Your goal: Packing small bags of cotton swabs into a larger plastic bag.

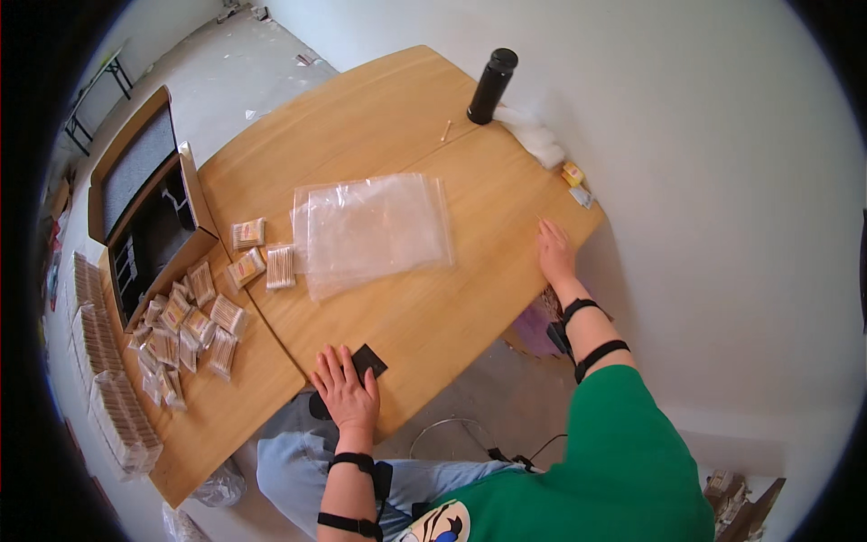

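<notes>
Left hand (345, 393) is flat on the table (492, 244), fingers spread fairly wide, right by a little black card (370, 361). Right hand (555, 253) rests near the right edge, fingers straight and close together. Clear plastic bags (375, 235) lie mid-table, 3 swab packs (246, 268) just left.

Table (492, 217), honey-brown, wood-grained; near flat square (370, 360), black; plastic sheets (372, 233), colourless; far-right bottle (492, 88), black; left box (200, 203), brown outside; shirt (614, 461), green; trousers (293, 461), pale blue
</notes>
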Demonstrator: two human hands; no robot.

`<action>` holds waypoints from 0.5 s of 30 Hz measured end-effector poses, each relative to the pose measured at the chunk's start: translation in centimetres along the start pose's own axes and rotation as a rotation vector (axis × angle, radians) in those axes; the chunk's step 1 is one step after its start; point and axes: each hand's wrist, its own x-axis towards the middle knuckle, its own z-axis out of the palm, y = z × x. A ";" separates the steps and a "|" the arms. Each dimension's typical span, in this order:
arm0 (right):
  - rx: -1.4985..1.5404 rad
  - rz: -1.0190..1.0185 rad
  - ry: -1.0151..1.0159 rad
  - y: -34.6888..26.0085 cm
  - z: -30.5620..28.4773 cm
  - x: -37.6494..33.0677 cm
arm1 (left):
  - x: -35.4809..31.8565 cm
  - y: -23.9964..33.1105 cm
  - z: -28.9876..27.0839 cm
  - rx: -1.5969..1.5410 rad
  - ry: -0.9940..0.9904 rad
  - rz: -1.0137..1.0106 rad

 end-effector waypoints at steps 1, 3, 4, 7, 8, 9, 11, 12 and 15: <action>-0.005 0.045 0.002 0.7 -1.2 -2.3 | 0.0 0.0 0.2 0.001 -0.002 0.008; -0.019 0.098 0.007 2.3 -3.3 -6.3 | -0.1 0.0 0.6 -0.003 0.033 0.008; -0.023 0.135 -0.037 3.3 -3.9 -8.1 | 0.0 0.2 0.6 -0.006 0.027 0.000; -0.028 0.174 -0.057 3.1 -4.5 -12.6 | -0.2 -0.2 0.7 0.017 0.064 0.001; -0.038 0.173 -0.033 2.7 -4.8 -13.5 | -0.4 -0.2 0.4 0.017 0.051 -0.010; -0.027 0.160 -0.028 2.0 -4.8 -14.0 | -0.6 -0.4 0.2 0.022 0.062 -0.023; -0.037 0.437 0.178 0.9 -5.4 -13.7 | -0.5 -0.3 0.6 -0.014 0.065 -0.001; -0.023 0.475 0.210 0.0 -5.6 -12.8 | -0.5 -0.1 0.6 -0.035 0.042 -0.003; 0.173 0.260 0.101 -6.4 -4.7 -7.5 | -0.8 -1.0 0.2 -0.033 0.038 -0.021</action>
